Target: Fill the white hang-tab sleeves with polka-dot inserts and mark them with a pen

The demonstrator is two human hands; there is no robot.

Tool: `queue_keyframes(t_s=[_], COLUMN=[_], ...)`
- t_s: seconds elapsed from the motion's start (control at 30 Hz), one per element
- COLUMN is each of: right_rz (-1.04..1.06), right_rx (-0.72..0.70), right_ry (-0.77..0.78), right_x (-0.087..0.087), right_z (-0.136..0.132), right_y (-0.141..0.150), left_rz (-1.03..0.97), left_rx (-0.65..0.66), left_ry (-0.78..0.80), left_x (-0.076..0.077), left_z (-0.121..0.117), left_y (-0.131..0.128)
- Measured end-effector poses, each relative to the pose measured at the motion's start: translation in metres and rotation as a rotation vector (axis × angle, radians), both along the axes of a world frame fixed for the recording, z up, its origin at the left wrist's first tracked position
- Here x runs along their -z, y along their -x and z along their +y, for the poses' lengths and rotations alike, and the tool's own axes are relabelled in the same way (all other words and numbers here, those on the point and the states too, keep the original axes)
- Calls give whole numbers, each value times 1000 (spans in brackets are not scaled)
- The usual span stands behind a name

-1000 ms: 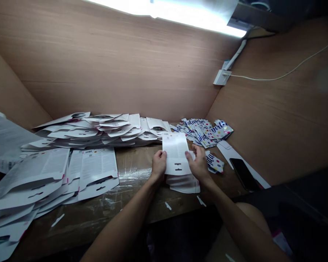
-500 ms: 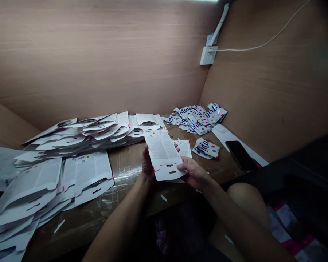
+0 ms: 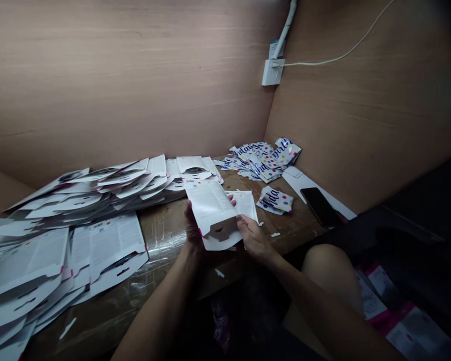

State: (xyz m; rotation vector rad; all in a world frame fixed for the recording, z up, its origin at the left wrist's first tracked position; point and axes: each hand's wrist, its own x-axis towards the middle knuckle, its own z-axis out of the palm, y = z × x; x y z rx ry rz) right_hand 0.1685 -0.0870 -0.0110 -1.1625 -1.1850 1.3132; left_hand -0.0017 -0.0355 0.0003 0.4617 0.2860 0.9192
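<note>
I see the sleeve [image 3: 212, 200] tilted over the near part of the counter [image 3: 165, 228]. My left hand [image 3: 193, 225] cups it from its left side, fingers curled behind, with some tips showing past the far side. My right hand [image 3: 253, 238] pinches its right edge near the mouth, thumb on top.

The counter's near edge runs slantwise below my hands, with dark space beyond it. To the left, bare counter separates me from the front pile [image 3: 115, 240]; the back pile [image 3: 116, 188] lies along the back wall [image 3: 135, 100]. Just behind the sleeve is a small stack [image 3: 246, 203], then a lone pouch [image 3: 276, 200] to its right. Bare counter separates that from the phone [image 3: 319, 205], and the heaped pouches [image 3: 261, 163] fill the far corner by the side wall [image 3: 342, 125].

Half a second ago the sleeve's end lay flat, both slots showing; now its mouth gapes, dark inside.
</note>
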Motion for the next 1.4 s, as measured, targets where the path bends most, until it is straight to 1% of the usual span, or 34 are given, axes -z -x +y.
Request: queue_keyframes(t_s=[0.03, 0.1, 0.13, 0.17, 0.2, 0.23, 0.27, 0.3, 0.37, 0.4, 0.47, 0.53, 0.6, 0.67, 0.7, 0.77, 0.83, 0.87, 0.9, 0.97, 1.03, 1.07, 1.13, 1.2, 1.23, 1.3, 1.33, 1.4], right_rz=[-72, -168, -212, -281, -393, -519, -684, -848, -961, -978, -972, -952, -915, -864, -799, -614, -487, -503, -562, -670, -750, -778, -813, -835, -843, -855, -860, -896], right_rx=[21, 1, 4, 50, 142, 263, 420, 479, 484, 445, 364, 306, 293, 321, 362, 475, 556, 542, 484, 257, 30, -60, -160, -163, -141, -124, -143, -168], right_ry=[-7, 9, -2, -38, -87, -143, -175, -148, -69, -19, 60, 101, 88, 38, -10, -146, -321, -418, -527, -763, -929, -970, -977, -900, -846, -745, -722, -743], right_x=[2, 5, 5, 4, 1, -2, -6, -9, -12, -11, -4, 5, 12, 12, 8, -5, -20, -26, -29, -26, -11, -1, 18, 30, 32, 28, 24, 15], right_z=[2, 11, 19, 29, 42, 55, 69, 82, 102, 108, 113, 110, 102, 89, 81, 58, 27, 11, -6, -33, -48, -50, -42, -27, -19, -7, -6, -11], right_y=[0, -9, -20, -35, -54, -77, -100, -123, -162, -175, -190, -192, -188, -178, -171, -149, -115, -94, -72, -29, 4, 15, 25, 25, 24, 25, 27, 37], left_rz=[-6, -22, -35, -50, -65, -76, -83, -86, -88, -89, -92, -89, -87, -86, -85, -84, -93, -102, -112, -120, -118, -118, -124, -132, -131, -124, -125, -136], left_rx=[-38, -117, -154, -187, -212, -230, -243, -252, -250, -242, -225, -224, -233, -244, -248, -250, -250, -255, -265, -284, -270, -249, -199, -162, -150, -152, -166, -176], left_ry=[3, 18, 30, 43, 57, 68, 75, 78, 80, 83, 94, 99, 94, 87, 86, 94, 108, 112, 113, 115, 135, 151, 178, 179, 174, 169, 173, 197], left_x=[2, 7, 10, 12, 15, 18, 20, 21, 24, 24, 24, 24, 24, 24, 24, 25, 26, 26, 26, 26, 25, 24, 22, 21, 21, 21, 21, 21], left_z=[2, 9, 13, 17, 21, 24, 27, 30, 33, 34, 34, 34, 33, 32, 31, 30, 28, 27, 26, 23, 19, 18, 13, 9, 8, 6, 6, 8], left_y=[-1, -4, -4, -4, -3, -2, 0, 1, 4, 5, 5, 5, 4, 4, 4, 3, 0, -1, -2, -4, -4, -3, -3, -6, -8, -11, -12, -10])
